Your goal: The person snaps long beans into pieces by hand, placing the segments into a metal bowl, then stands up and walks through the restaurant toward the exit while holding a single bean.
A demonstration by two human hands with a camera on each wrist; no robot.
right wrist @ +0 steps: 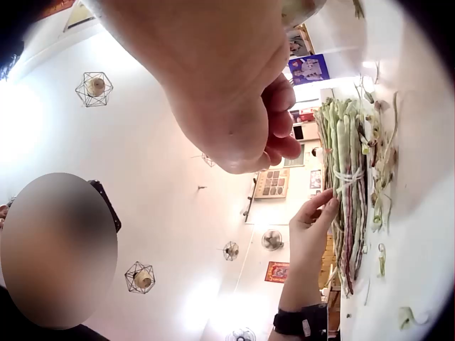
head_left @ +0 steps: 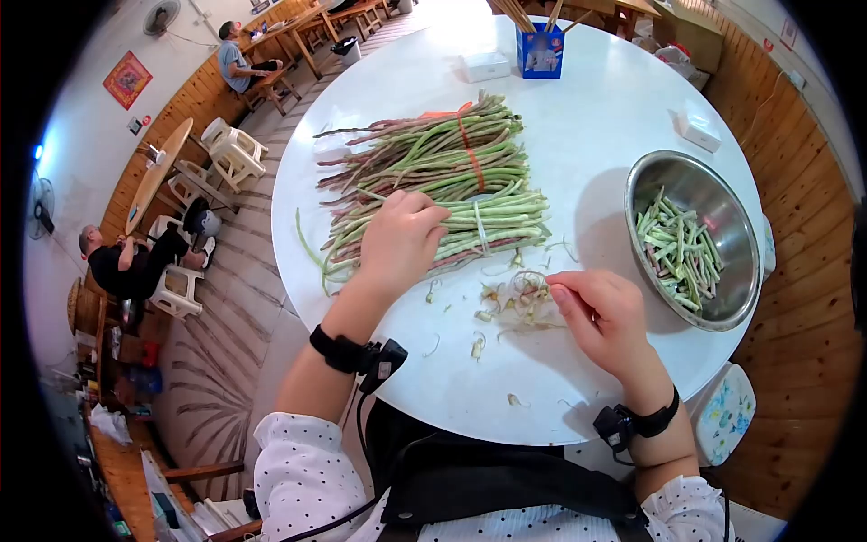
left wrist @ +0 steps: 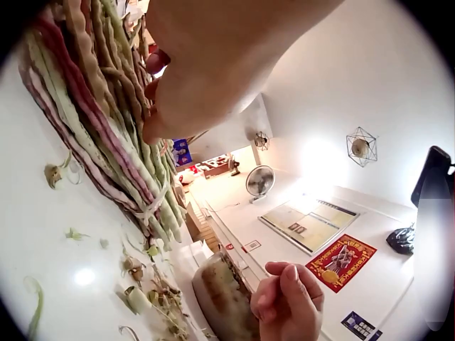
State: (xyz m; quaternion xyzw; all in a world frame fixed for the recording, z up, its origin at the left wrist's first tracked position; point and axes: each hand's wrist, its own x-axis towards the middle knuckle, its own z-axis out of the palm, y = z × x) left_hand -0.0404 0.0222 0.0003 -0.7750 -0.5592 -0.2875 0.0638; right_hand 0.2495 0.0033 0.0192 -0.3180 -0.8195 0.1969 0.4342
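My left hand lies over the near bundle of long beans, fingers curled at its upper side and pinching at the beans. A white tie holds this bundle. Beyond it lie more long beans with an orange tie. My right hand hovers over a small pile of bean trimmings, thumb and forefinger brought together and the other fingers curled. The left wrist view shows that hand with nothing visible in its fingers. A steel bowl of cut bean pieces stands to the right.
On the round white table, a blue holder of chopsticks and a tissue pack stand at the back. A white box sits beyond the bowl. Stools and two seated people are off to the left.
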